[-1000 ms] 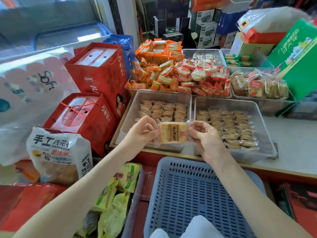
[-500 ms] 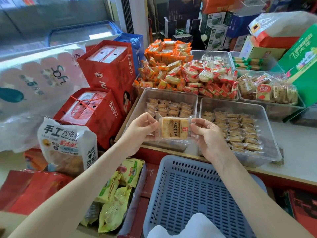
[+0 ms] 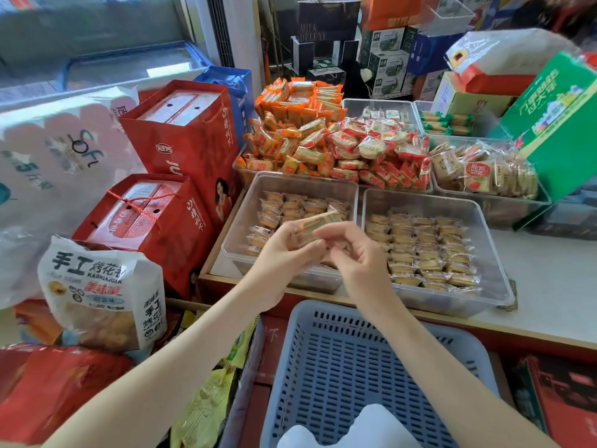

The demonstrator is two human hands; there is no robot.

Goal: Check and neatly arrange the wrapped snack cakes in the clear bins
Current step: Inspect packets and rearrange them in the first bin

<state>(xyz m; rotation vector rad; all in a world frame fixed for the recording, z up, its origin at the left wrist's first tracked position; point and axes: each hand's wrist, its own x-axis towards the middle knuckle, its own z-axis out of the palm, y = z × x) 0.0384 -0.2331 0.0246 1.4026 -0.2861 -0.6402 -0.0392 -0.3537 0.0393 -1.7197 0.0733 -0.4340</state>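
Note:
I hold one wrapped snack cake point(image 3: 318, 222), tilted nearly edge-on, just above the left clear bin point(image 3: 240, 227). My left hand point(image 3: 282, 253) grips its left end. My right hand point(image 3: 357, 257) has its fingers curled against the wrapper's near right edge; motion blur hides the exact contact. The left bin holds a few short rows of the same cakes point(image 3: 303, 205) at its far side. In the right clear bin point(image 3: 499, 276), several neat rows of cakes point(image 3: 423, 247) lie flat.
A blue slotted basket point(image 3: 355, 360) stands below my hands, with white cloth at its near edge. Red gift boxes point(image 3: 151, 218) and a white snack bag point(image 3: 103, 292) crowd the left. Behind the bins are heaped orange and red snack packs point(image 3: 336, 143); a green box point(image 3: 555, 124) leans at the right.
The cake faced me flat, stretched between both hands. It is now tipped toward edge-on and lower over the left bin, and my hands have come close together.

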